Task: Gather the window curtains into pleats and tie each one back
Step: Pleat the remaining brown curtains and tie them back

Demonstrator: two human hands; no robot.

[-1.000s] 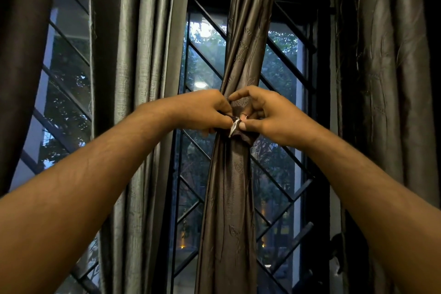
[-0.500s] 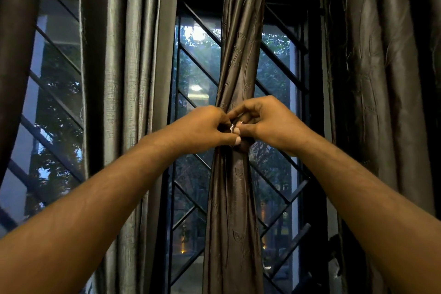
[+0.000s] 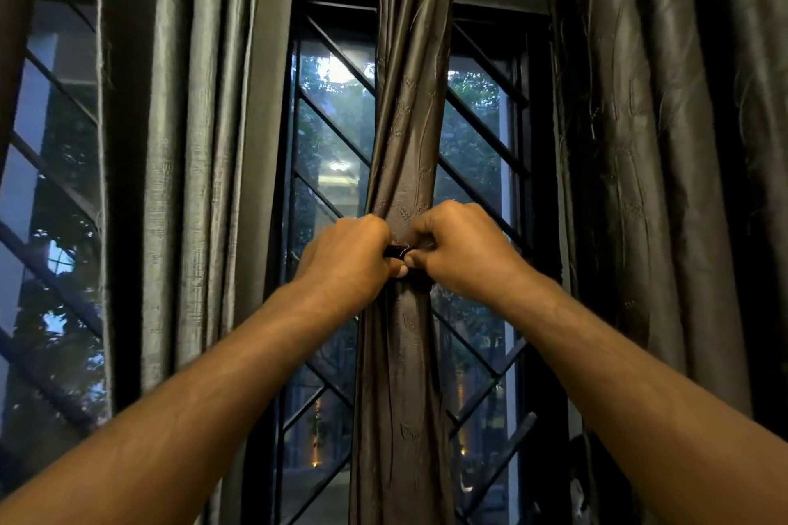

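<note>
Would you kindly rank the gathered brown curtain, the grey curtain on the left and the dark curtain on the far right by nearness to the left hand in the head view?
From the left hand:
1. Gathered brown curtain, centre, under its grip at the tie band.
2. Grey curtain, hanging loose to the left.
3. Dark curtain, far right, beyond the right hand.

Open gaps flank gathered curtain (image 3: 403, 354); grille (image 3: 328, 119) behind.

Dim room, backlit by window (image 3: 332, 192); edges bowed.
</note>
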